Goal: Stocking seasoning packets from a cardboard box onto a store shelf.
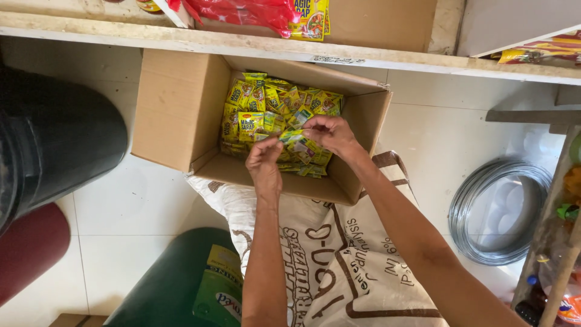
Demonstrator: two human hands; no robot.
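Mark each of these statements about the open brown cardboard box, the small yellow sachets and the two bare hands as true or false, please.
1. The open brown cardboard box holds many small yellow sachets. True.
2. The box stands on a wooden table. False: it rests on a white printed woven sack.
3. Both the left hand and the right hand are over the box, fingers on sachets. True.
4. A coil of grey wire lies on the white tiled floor, on the right-hand side. True.
5. The box flaps are taped shut. False: they stand open.
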